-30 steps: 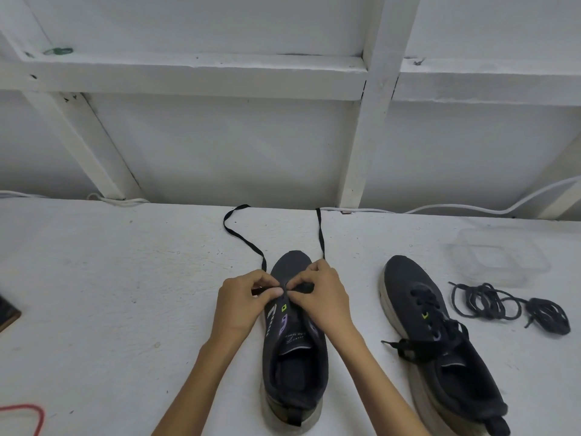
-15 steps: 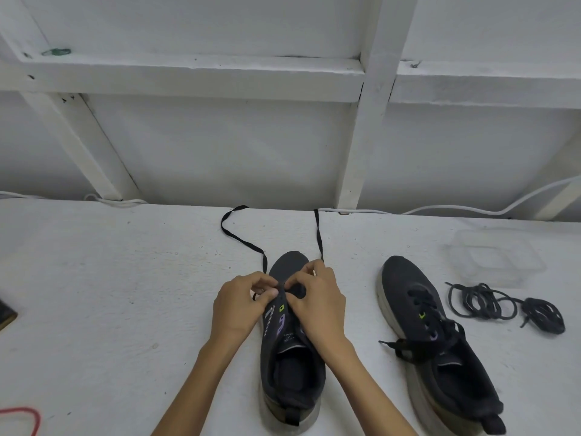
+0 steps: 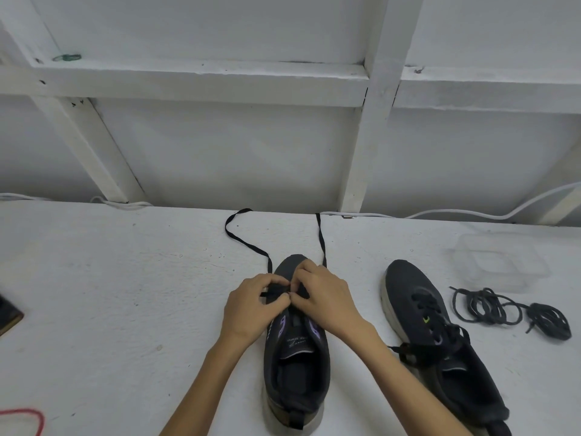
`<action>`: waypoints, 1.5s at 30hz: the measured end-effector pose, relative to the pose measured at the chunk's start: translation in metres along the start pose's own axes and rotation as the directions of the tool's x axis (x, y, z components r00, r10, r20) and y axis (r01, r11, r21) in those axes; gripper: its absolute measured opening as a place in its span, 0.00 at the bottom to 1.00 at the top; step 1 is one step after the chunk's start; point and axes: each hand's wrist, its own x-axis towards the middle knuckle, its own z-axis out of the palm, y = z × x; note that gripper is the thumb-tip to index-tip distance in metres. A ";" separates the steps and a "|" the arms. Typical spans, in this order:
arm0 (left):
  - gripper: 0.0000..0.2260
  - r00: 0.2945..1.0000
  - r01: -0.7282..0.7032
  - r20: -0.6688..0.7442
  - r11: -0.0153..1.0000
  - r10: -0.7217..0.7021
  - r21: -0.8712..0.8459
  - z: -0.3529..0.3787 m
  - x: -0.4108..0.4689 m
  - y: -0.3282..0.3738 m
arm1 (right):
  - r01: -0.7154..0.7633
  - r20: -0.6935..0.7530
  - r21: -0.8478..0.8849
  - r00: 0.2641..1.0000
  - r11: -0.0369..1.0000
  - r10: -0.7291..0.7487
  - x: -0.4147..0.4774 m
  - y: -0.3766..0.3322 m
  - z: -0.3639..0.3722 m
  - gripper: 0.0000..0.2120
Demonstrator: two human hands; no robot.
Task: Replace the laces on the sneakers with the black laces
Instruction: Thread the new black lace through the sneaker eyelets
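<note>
Left grip and right grip pinch black lace; white table meets wall

Rough white-painted tabletop. Clear plastic container far right, near the back edge. White cable along the foot of the wall. Red cord loop at bottom left; dark flat object cut off by the left edge. Green band up on a white beam.
</note>
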 end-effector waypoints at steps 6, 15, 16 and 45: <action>0.18 0.994 -0.035 -0.097 0.996 0.044 0.088 0.008 -0.005 0.004 | -0.153 0.123 0.279 0.985 0.948 0.123 0.012 0.019 -0.020 0.04; 0.16 0.998 -0.057 -0.015 0.989 0.060 0.134 0.010 0.008 0.012 | -0.223 0.127 0.666 0.974 0.712 0.186 0.010 0.030 -0.024 0.04; 0.11 0.997 -0.071 -0.012 0.989 0.074 0.129 0.010 0.010 0.012 | -0.225 0.132 0.681 0.974 0.697 0.186 0.008 0.032 -0.026 0.05; 0.09 0.967 -0.192 -0.097 0.922 0.236 0.336 0.029 0.011 0.011 | -0.371 0.199 0.600 0.927 0.708 0.318 -0.008 0.030 -0.012 0.10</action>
